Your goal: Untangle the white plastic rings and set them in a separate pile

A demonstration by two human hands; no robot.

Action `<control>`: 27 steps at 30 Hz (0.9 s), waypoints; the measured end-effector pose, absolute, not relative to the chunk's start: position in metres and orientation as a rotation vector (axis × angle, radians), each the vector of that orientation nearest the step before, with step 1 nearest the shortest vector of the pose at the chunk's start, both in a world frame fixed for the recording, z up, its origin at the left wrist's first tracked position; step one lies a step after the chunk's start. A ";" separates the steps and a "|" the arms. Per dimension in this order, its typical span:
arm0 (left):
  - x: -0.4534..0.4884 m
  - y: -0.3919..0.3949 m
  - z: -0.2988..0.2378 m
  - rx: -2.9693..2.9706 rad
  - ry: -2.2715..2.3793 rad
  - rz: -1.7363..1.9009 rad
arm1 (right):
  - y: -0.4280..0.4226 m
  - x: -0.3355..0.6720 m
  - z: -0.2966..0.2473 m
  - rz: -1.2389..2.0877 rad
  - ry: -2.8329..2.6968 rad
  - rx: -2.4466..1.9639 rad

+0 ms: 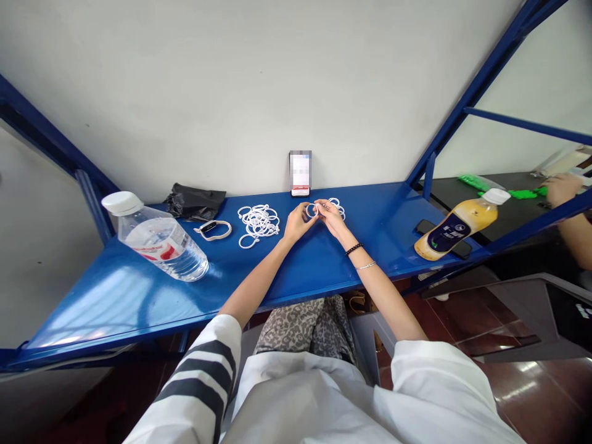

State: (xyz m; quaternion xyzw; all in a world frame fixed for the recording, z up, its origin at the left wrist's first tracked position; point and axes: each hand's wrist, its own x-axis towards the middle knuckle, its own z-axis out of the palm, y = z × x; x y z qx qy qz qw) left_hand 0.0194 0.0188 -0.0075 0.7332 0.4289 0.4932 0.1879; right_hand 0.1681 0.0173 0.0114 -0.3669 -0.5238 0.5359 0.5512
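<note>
My left hand (pixel 298 220) and my right hand (pixel 329 215) meet over the middle of the blue table (pixel 300 265). Both pinch one small white plastic ring (pixel 312 209) between their fingertips. A pile of several white rings (pixel 259 222) lies just left of my left hand. A smaller heap of white rings (pixel 337 205) lies behind my right hand, partly hidden by it. My right wrist carries a dark bead bracelet and a thin silver one.
A phone (pixel 300 173) leans upright on the wall behind the hands. A clear water bottle (pixel 155 237) stands at left, a white smartwatch (pixel 213 229) and black bag (pixel 194 201) beyond it. An orange juice bottle (pixel 457 225) stands right. Another person's hand (pixel 562 188) works at the neighbouring table.
</note>
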 end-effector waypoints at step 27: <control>0.021 0.010 -0.001 2.179 1.279 1.446 | 0.014 0.168 0.019 1.410 -1.089 -0.720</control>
